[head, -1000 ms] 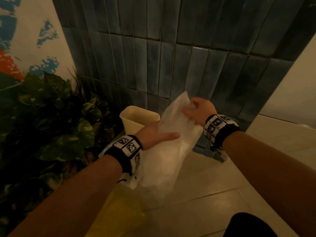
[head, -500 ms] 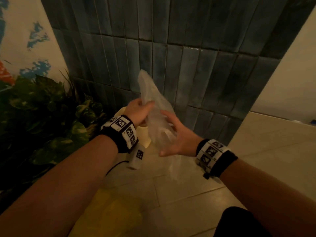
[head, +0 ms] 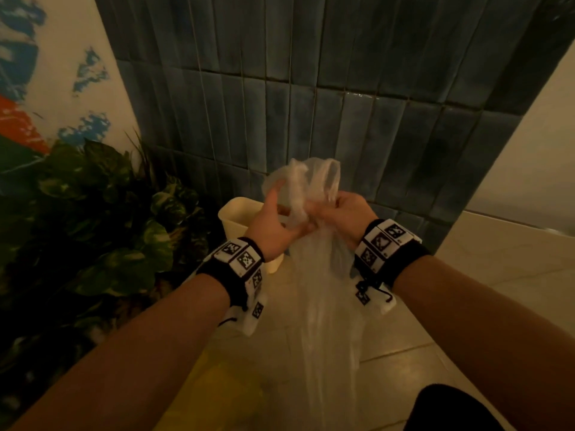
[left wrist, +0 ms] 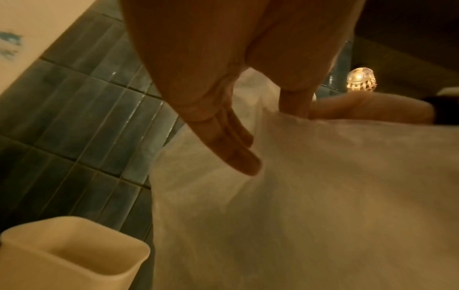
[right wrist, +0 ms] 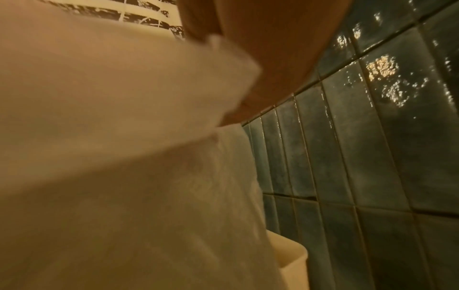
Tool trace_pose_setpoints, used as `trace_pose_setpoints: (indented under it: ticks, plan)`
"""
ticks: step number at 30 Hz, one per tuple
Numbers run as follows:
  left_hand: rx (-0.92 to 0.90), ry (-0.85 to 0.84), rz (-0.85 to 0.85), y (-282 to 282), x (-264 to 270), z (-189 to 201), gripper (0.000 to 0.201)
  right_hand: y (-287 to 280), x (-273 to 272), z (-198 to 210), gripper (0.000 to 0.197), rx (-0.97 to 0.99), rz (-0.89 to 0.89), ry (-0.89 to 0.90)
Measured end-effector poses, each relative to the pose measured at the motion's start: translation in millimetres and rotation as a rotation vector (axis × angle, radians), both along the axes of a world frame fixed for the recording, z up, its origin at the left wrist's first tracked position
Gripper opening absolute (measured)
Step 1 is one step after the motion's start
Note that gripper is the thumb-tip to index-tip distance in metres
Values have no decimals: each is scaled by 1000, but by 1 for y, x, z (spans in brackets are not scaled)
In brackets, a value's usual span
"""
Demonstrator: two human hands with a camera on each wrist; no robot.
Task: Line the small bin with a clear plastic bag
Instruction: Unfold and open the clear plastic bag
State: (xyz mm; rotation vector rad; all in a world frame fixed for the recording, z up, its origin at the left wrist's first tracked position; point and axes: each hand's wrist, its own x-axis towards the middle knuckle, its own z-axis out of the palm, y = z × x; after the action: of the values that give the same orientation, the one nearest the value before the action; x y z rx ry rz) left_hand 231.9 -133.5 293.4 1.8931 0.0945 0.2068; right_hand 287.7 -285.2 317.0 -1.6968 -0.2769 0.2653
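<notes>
Lighting is pretty dim and yellow, so a lot of detail gets lost. The bin (head: pixel 236 213) is mostly hidden behind the left hand (head: pixel 273 228) and its wristband; only the cream rim and a bit of wall show in the head view, plus a corner in each wrist view, and I can't see the bottom of it. It stands on the floor against the dark tiled wall (head: pixel 342 73), just beside a leafy plant (head: pixel 102 219).

The bag (head: pixel 323 306) is see-through enough that its lower end fades into the floor tiles, so where it stops is hard to say. Both wrist views are half filled by blurry plastic. Its long axis runs up and down: the bunched top end with its loops sticks up above the hands, and the rest hangs straight down toward the floor, in front of the bin and not in it.

Left hand pinches the top of the bag between thumb and fingers; in the left wrist view the fingers (left wrist: pixel 236 153) lie fairly straight against the plastic. Right hand (head: pixel 345 213) is curled around the bunched top right next to the left, knuckles nearly touching.

Something yellow (head: pixel 217 393) lies on the floor under the left forearm, too blurry to identify.
</notes>
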Motion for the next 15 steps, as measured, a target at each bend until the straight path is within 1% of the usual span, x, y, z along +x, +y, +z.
trace_pose_setpoints:
  ticks: [1, 3, 4, 6, 7, 8, 9, 11, 12, 13, 15]
  plan:
    - [-14, -25, 20, 5, 1, -1, 98, -2, 2, 0, 16, -33, -2, -24]
    - [16, -48, 77, 16, 1, 1, 78, -8, 8, 2, 16, -93, -61, -50]
    - [41, -32, 121, 24, 1, 0, 72, -12, 12, 3, 17, -132, -92, -59]
    - [143, 34, 199, 44, 1, -8, 71, -21, 20, 6, 18, -238, -145, -80]
    - [204, 77, 235, 53, 1, -15, 74, -26, 24, 7, 18, -294, -173, -86]
    - [256, 141, 270, 62, 0, -19, 81, -32, 28, 8, 19, -335, -207, -83]
    - [299, 239, 307, 69, -2, -24, 93, -38, 34, 8, 21, -379, -244, -78]
    - [389, 416, 421, 79, -8, -29, 121, -48, 44, 9, 25, -530, -302, -92]
    - [430, 440, 484, 81, -11, -30, 130, -53, 47, 10, 25, -619, -317, -97]
    - [478, 416, 533, 80, -14, -29, 135, -56, 49, 12, 25, -686, -329, -98]
    - [599, 320, 592, 73, -14, -29, 133, -64, 55, 16, 25, -746, -364, -97]
